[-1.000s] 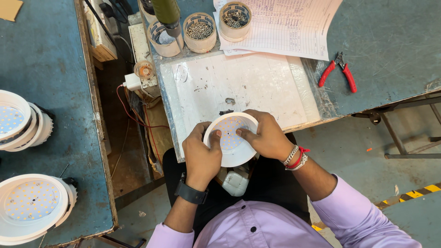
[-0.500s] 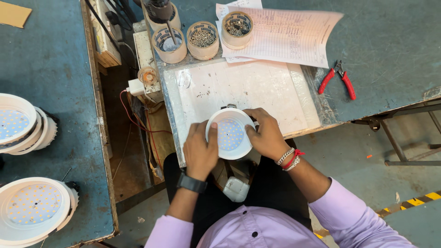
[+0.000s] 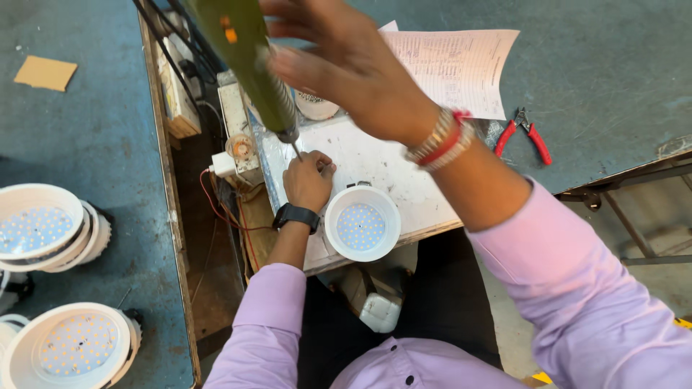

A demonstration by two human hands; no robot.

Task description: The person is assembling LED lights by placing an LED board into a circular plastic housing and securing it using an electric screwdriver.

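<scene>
My right hand [image 3: 346, 65] is raised high toward the far side of the bench, fingers curled against the green, pen-shaped powered screwdriver [image 3: 249, 68] that hangs with its thin metal bit pointing down. The blur keeps me from telling whether I have a full grasp on it or only rest against its body. The bit tip hangs just above my left hand [image 3: 308, 180], which lies knuckles-up on the white work mat [image 3: 404, 173], fingers pressed together into a loose fist; whether something small is pinched inside I cannot tell. A black wristwatch [image 3: 295, 215] sits on that wrist.

The round white LED downlight with its dotted yellow chip board [image 3: 362, 223] sits face-up on the near edge of the mat, just right of my left hand and not touching it, as far as I can see. Face-up like that, the board lies open to a tool coming from above.

More white round downlights [image 3: 43, 227] are stacked on the blue-grey table at the left, with another [image 3: 68, 346] nearer to me. A printed paper sheet [image 3: 454, 68] lies far right of the mat, and red-handled pliers [image 3: 525, 133] rest beyond it, well apart from both hands.
</scene>
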